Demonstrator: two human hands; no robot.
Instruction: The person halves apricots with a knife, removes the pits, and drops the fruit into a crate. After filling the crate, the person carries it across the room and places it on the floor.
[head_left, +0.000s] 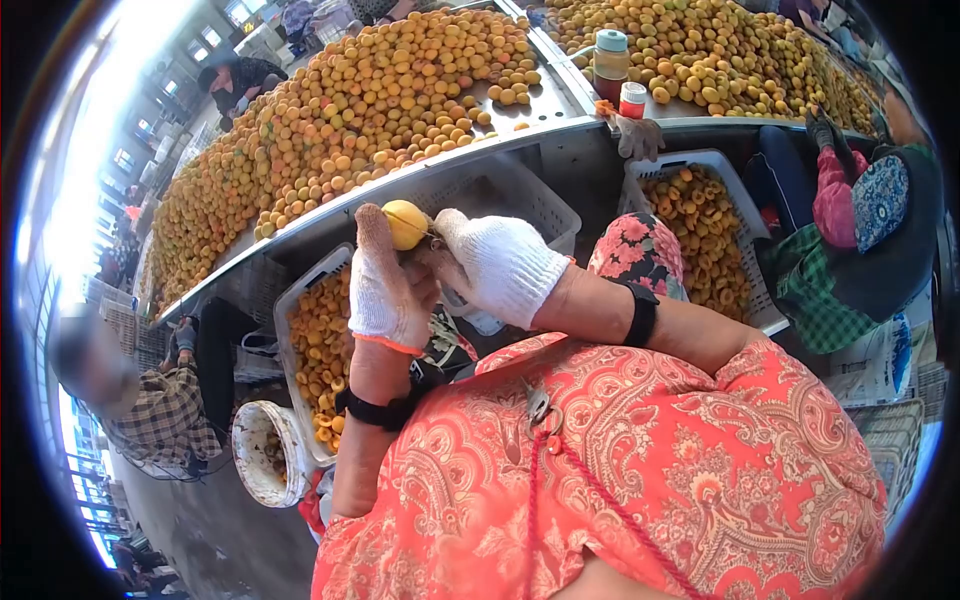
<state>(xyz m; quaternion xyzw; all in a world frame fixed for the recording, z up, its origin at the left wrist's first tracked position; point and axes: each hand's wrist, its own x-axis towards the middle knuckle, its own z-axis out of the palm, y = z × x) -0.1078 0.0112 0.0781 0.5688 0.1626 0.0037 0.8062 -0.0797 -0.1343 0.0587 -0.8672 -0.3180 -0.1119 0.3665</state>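
Observation:
A yellow apricot [405,224] is held up in front of me, between the fingers of my left hand [386,290], which wears a white glove with a stained thumb. My right hand [500,262], also in a white glove, is closed close against the fruit's right side. Something small and dark shows at its fingertips, too hidden to name. Below and left of my hands stands a crate [290,300] of halved apricots [318,340]. Behind them is a pale plastic crate [548,196], partly covered by my right hand.
Whole apricots [370,90] are heaped on a metal table [560,85] ahead. A jar [610,65] and a red-labelled bottle [632,98] stand at its edge beside a dirty glove [638,138]. Another crate of halves [700,240] is right, a white bucket [270,492] lower left. People work on both sides.

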